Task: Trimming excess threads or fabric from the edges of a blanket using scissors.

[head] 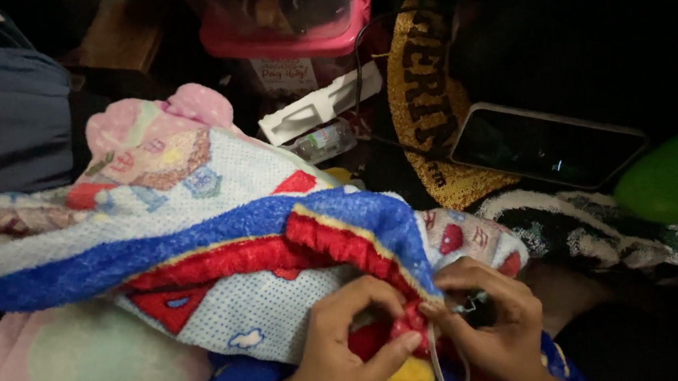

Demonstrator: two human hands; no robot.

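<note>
Far left of frame: grey-blue fabric (14, 116) lies bunched, untouched. Left to centre: a fleecy blanket (195, 229) with a blue band, a red band and a white dotted cartoon print is draped in a heap across the middle of the frame; most of it lies loose. Upper centre: a pink plastic container (286, 22), a white plastic piece (321, 103) and a small clear bottle (325, 141) sit behind the blanket, apart from both hands. Lower centre: the left hand (341, 347) is closed in a pinch, thumb and forefinger clamping the red edge of the blanket where it folds. Just right of it, touching the same spot, the right hand (495, 333) is also closed, fingers pinching what looks like a small metal pin or needle (469, 304) at the red fabric; a pale loop of cord or elastic (446, 366) hangs below between the hands. Judged progress: work is confined to this one point on the red edge, midway; no finished stitching or fastening is discernible, light too dim. Right of frame: a dark phone (546, 144) lies face up on a gold-and-black cloth (427, 102), and a green cup (673, 176) sits at the right edge.
</note>
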